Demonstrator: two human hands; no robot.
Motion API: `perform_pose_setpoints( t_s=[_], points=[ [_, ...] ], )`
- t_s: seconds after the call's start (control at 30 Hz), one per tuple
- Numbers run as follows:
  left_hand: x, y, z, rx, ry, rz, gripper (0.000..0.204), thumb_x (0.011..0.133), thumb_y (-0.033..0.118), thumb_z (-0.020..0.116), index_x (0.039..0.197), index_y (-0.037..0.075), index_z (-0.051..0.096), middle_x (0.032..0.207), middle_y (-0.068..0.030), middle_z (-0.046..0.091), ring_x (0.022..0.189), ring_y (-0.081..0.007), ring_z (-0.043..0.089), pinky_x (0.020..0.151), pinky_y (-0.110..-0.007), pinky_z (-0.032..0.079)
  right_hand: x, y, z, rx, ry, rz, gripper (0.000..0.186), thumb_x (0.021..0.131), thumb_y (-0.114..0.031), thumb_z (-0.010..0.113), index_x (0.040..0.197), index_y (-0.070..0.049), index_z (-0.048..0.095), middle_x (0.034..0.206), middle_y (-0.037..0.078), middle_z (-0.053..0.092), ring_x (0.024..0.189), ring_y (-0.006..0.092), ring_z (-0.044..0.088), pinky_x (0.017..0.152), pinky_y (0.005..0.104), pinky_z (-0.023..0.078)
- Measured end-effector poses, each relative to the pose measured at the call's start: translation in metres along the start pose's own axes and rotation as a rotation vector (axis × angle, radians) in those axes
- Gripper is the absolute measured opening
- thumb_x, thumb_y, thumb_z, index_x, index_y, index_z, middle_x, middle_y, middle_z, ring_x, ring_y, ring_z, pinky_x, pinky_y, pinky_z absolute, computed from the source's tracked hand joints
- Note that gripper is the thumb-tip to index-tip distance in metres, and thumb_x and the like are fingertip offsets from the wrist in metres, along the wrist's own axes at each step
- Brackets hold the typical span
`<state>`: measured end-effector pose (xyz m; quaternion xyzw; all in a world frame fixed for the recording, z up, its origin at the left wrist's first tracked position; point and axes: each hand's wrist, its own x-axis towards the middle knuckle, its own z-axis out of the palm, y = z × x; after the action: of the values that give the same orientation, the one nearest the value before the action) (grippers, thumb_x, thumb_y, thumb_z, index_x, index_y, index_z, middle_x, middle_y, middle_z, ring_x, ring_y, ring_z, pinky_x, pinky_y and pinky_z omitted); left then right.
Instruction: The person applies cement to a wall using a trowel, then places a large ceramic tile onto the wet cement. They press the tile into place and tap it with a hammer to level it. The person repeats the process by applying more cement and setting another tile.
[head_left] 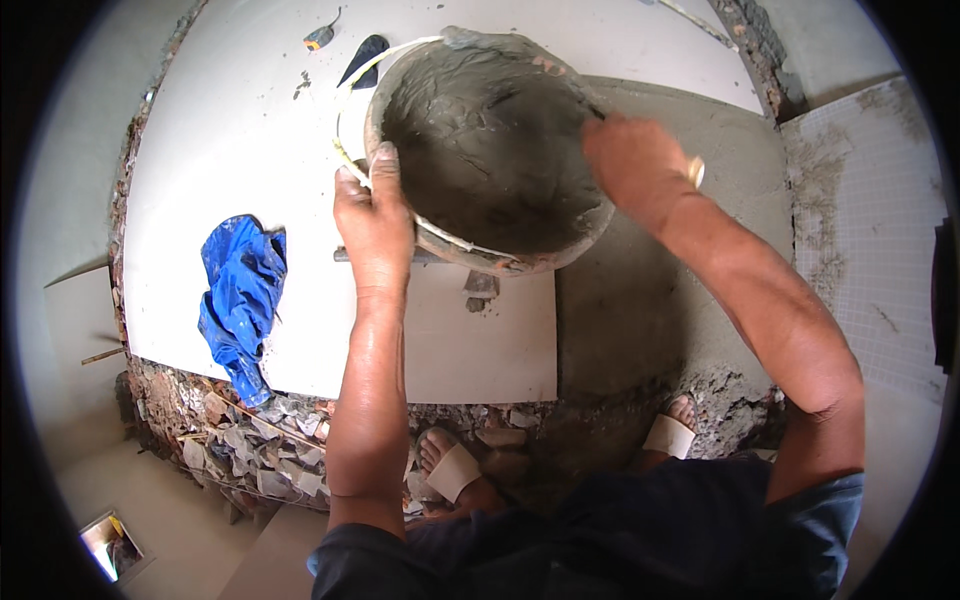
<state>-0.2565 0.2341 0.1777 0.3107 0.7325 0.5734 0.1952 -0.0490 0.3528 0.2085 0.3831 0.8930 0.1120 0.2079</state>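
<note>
Head view, looking straight down. Round bucket [490, 150] held up between both hands, tilted, its inside coated with wet grey mortar [480, 160].

Left hand [375, 225] grips the near-left rim: thumb hooked over the edge onto the inner wall, the other fingers [350, 200] pressed together along the outer wall. A pale band runs round the outside of the bucket just beside this hand.

Right hand [630, 160] is at the right rim, back of the hand facing up, a ring [696, 172] on one finger. Its fingers reach down into the bucket and are hidden behind the knuckles and the mortar; cannot tell whether they are spread or closed, nor whether they hold anything.

Below the bucket: large pale floor tile [230, 150], already laid. To its right a grey mortar bed [640, 300], smooth. Crumpled blue cloth [240, 300] on the tile, well left of the left hand. Small trowel [362, 60] on the tile beyond the bucket. Rubble [250, 440] along the tile's near edge. Two feet in pale sandals [455, 470] stand at the rubble edge.
</note>
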Motion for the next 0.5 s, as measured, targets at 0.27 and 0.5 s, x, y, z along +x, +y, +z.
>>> perform_pose_setpoints(
  t_s=[0.27, 0.5],
  points=[
    [-0.006, 0.010, 0.004, -0.039, -0.027, -0.017, 0.026, 0.096, 0.024, 0.057, 0.090, -0.001, 0.053, 0.063, 0.0011, 0.047, 0.055, -0.0049, 0.039, 0.049, -0.023, 0.034, -0.040, -0.011, 0.009, 0.294, -0.138, 0.041, 0.021, 0.088, -0.014, 0.054, 0.103, 0.000, 0.061, 0.098, 0.017, 0.067, 0.091, 0.0307, 0.067, 0.078, 0.0381, 0.054],
    [-0.022, 0.013, 0.005, -0.030, -0.028, 0.012, 0.026, 0.096, 0.025, 0.057, 0.088, 0.001, 0.051, 0.063, 0.0019, 0.047, 0.054, -0.0044, 0.039, 0.048, -0.022, 0.034, -0.043, -0.014, 0.017, 0.729, -0.223, 0.050, 0.033, 0.090, -0.028, 0.053, 0.101, 0.002, 0.062, 0.099, 0.018, 0.066, 0.095, 0.0358, 0.064, 0.083, 0.0457, 0.050]
  ],
)
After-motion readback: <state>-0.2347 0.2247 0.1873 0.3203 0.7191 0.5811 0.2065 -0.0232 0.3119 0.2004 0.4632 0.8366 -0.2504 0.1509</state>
